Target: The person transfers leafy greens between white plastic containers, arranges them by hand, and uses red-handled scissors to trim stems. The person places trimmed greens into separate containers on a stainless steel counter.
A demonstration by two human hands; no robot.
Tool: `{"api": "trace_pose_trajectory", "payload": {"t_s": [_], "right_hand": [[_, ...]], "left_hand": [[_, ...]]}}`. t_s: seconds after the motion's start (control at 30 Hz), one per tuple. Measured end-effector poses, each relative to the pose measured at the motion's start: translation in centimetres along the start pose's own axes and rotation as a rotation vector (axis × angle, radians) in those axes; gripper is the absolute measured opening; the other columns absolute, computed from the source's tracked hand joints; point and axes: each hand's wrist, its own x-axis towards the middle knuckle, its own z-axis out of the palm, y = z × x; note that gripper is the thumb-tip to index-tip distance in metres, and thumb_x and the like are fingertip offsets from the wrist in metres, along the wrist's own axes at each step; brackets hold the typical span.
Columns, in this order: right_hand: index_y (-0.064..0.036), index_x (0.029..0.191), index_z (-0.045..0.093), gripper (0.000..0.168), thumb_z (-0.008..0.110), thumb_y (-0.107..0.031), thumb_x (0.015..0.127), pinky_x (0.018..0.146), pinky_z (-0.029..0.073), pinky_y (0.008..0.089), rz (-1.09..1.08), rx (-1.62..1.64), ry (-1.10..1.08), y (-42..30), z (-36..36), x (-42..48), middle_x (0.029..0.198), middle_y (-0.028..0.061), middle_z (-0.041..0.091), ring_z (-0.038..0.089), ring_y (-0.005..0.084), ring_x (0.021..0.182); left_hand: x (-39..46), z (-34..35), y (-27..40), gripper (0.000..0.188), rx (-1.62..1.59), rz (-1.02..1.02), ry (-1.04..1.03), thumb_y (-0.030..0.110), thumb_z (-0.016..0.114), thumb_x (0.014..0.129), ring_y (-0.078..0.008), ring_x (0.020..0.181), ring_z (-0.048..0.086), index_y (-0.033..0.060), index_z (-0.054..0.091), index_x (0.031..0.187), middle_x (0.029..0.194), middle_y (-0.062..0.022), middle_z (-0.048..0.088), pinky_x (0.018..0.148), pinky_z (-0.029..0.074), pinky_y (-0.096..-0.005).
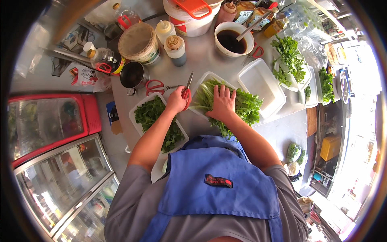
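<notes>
My left hand (177,100) grips a pair of red-handled scissors (187,93), the blades pointing away from me. Under my right hand (224,103) lies a bunch of leafy greens (243,106), fingers spread on top of it. Pale stems point left, while frilly leaves hang over the near side of a white plastic tray (205,76). Left of that, another white tray (132,113) holds darker loose leaves (151,112). A second pair of red-handled scissors (154,87) rests on the metal table just beyond my left hand.
Beyond my hands stand squeeze bottles (175,50), a tub (137,42), a metal mug (133,75) and a bowl of dark liquid (232,39) with a utensil in it. To the right are a white tray (261,86) and more greens (290,62). Glass-fronted cabinets (63,169) flank my left.
</notes>
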Motion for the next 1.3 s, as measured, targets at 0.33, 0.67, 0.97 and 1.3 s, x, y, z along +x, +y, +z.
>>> {"api": "trace_pose_trajectory", "payload": {"t_s": [0.33, 0.67, 0.97, 1.3], "right_hand": [[0.001, 0.137, 0.045, 0.091, 0.084, -0.031, 0.061, 0.106, 0.034, 0.0479, 0.089, 0.041, -0.056, 0.3, 0.7, 1.6, 0.132, 0.0182, 0.048, 0.044, 0.0339, 0.126], [0.001, 0.142, 0.043, 0.1, 0.086, -0.043, 0.064, 0.11, 0.034, 0.0515, 0.148, 0.03, -0.087, 0.3, 1.1, 1.4, 0.136, 0.0214, 0.052, 0.047, 0.0377, 0.13], [0.004, 0.138, 0.051, 0.088, 0.08, -0.048, 0.073, 0.105, 0.046, 0.0527, 0.239, 0.004, -0.107, 1.9, 3.5, 1.3, 0.141, 0.0284, 0.048, 0.049, 0.0411, 0.131], [0.0, 0.128, 0.059, 0.06, 0.073, -0.027, 0.076, 0.096, 0.044, 0.0552, 0.179, 0.206, 0.021, 2.6, 4.3, 1.7, 0.126, 0.021, 0.061, 0.058, 0.036, 0.12]], "left_hand": [[-0.1, -0.5, 0.9, 0.065, -0.187, -0.091, -0.069, 0.015, 0.084, 0.076, -0.0217, 0.081, 0.069, -0.0027, 0.057, 0.132, 0.091, -0.0141, 0.072, 0.074, 0.053, -0.0352], [0.2, -0.4, 0.3, 0.064, -0.227, -0.094, -0.092, 0.014, 0.083, 0.078, -0.0197, 0.082, 0.068, -0.0033, 0.055, 0.133, 0.094, -0.0144, 0.072, 0.075, 0.053, -0.0347], [3.3, 3.8, -7.1, 0.064, -0.322, 0.054, -0.113, 0.002, 0.075, 0.083, -0.0187, 0.086, 0.066, -0.0039, 0.048, 0.141, 0.104, -0.0083, 0.068, 0.076, 0.055, -0.0326], [3.7, 2.1, -6.5, 0.061, -0.354, -0.226, -0.174, -0.006, 0.071, 0.087, -0.0184, 0.08, 0.061, 0.0065, 0.046, 0.142, 0.121, -0.008, 0.058, 0.053, 0.051, -0.0328]]}}
